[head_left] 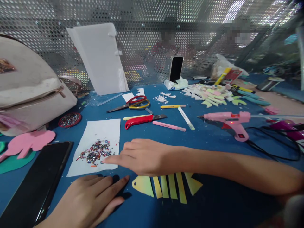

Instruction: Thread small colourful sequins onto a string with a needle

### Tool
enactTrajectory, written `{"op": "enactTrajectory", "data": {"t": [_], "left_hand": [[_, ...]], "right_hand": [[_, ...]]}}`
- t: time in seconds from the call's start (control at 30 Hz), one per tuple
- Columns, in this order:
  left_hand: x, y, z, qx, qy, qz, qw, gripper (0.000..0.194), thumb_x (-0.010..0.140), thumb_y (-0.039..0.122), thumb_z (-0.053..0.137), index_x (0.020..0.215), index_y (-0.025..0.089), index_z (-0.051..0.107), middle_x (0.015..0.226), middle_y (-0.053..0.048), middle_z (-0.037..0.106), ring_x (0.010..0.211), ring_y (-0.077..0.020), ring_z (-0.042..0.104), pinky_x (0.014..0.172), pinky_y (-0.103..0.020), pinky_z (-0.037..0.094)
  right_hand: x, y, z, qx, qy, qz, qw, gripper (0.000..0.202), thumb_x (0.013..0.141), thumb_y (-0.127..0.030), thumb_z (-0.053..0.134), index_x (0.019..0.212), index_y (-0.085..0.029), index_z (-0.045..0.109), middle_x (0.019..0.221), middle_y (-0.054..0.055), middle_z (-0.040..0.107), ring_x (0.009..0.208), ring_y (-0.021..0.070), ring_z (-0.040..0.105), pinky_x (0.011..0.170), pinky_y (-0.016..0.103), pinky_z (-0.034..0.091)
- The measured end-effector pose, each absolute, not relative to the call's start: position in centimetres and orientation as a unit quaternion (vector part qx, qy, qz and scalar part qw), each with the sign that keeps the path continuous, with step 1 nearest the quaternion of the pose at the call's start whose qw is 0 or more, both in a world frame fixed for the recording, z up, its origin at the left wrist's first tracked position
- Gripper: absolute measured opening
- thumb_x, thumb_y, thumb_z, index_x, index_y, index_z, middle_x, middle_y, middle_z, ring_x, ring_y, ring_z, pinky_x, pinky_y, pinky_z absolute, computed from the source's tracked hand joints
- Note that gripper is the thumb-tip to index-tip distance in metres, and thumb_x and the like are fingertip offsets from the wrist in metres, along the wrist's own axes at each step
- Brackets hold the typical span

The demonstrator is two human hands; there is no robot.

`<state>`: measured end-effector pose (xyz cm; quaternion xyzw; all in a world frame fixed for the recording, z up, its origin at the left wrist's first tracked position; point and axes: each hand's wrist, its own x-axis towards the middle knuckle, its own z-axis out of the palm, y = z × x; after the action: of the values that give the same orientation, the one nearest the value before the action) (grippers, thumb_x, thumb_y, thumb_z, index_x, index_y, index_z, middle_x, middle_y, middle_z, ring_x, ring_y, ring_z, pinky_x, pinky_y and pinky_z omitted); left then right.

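Rested left hand (87, 198) open and empty on desk (142, 215); pointed right hand (149, 156), half-open, seemingly empty, into beads (96, 152), on paper (104, 128) presumably against scattering.

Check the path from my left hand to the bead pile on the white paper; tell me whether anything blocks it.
Nothing visible blocks it: between your left hand and the bead pile lie only some table and white paper. Your right hand reaches in from the right, its index fingertip at the pile's edge.

Dim foreground, soft shadows beneath the hands (144, 157).
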<state>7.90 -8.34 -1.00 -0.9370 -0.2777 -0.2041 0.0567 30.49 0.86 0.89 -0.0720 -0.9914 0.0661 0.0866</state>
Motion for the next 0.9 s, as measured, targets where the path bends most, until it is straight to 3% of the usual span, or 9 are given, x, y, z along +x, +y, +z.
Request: {"op": "enactTrajectory", "data": {"t": [0.1,0.23,0.57,0.9], "left_hand": [[7.9,-8.4,-1.0,-0.936,-0.282,-0.205,0.048,0.038,0.11,0.034,0.035,0.117,0.016,0.068,0.066,0.002,0.069,0.048,-0.0127,0.065,0.043,-0.025,0.048],[7.9,-8.4,-1.0,-0.936,-0.285,-0.204,0.032,0.038,0.11,0.034,0.036,0.119,0.015,0.067,0.066,0.002,0.068,0.047,-0.0123,0.063,0.044,-0.024,0.047],[7.9,-8.4,-1.0,-0.936,-0.283,-0.205,0.036,0.038,0.11,0.032,0.035,0.121,0.014,0.067,0.068,0.001,0.069,0.048,-0.0114,0.062,0.045,-0.023,0.047],[7.8,-8.4,-1.2,-0.936,-0.281,-0.206,0.042,0.038,0.11,0.032,0.035,0.121,0.015,0.067,0.066,0.002,0.067,0.048,-0.0114,0.061,0.044,-0.024,0.045]], "right_hand": [[31.2,1.9,1.7,-0.085,-0.99,0.089,0.069,0.057,0.096,-0.006,0.047,0.152,-0.009,0.036,0.112,0.012,0.069,0.094,0.0214,0.059,0.078,0.031,0.041],[32.8,2.9,2.8,-0.102,-0.984,0.133,0.064,0.06,0.095,-0.009,0.053,0.152,-0.015,0.036,0.126,0.013,0.066,0.101,0.0217,0.061,0.082,0.031,0.044],[34.9,3.8,4.8,-0.15,-0.975,0.163,-0.005,0.037,0.095,-0.004,0.051,0.129,-0.019,0.057,0.122,0.007,0.069,0.1,0.0188,0.065,0.072,0.027,0.042],[34.2,4.1,4.4,-0.159,-0.968,0.176,0.084,0.028,0.096,-0.007,0.058,0.122,-0.018,0.061,0.108,0.003,0.073,0.094,0.015,0.066,0.071,0.026,0.044]]}}
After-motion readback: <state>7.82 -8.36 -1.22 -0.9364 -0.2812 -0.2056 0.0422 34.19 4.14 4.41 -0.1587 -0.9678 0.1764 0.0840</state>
